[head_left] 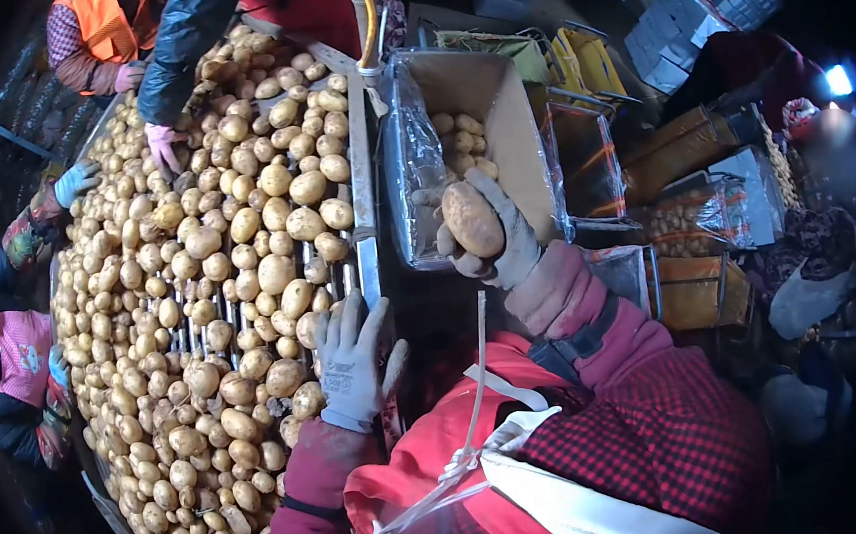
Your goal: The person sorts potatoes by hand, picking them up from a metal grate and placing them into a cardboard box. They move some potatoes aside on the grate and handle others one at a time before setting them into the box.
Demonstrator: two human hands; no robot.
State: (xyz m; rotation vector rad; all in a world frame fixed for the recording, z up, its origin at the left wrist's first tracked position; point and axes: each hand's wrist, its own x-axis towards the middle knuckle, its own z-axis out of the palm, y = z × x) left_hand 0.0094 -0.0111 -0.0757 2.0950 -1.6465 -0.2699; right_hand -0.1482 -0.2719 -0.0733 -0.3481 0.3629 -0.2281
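Note:
My right hand [519, 236], in a grey glove, grips a large brown potato [472, 220] with the fingers curled round it. It is above the near end of a plastic-lined cardboard box [509, 112], where several potatoes [461, 138] lie at the bottom. At the right edge of the sorting table, my left hand [352, 371], also gloved, is spread with the fingers apart and holds nothing. It lies close beside potatoes [285, 376]; whether it touches them I cannot tell.
Heaped potatoes cover the slatted table, bordered by a metal rail [365, 212]. Co-workers' gloved hands [164, 147] reach in from the far and left sides. Right of the box stand a yellow container [587, 62], framed bins [585, 167] and a potato-filled bag [688, 219].

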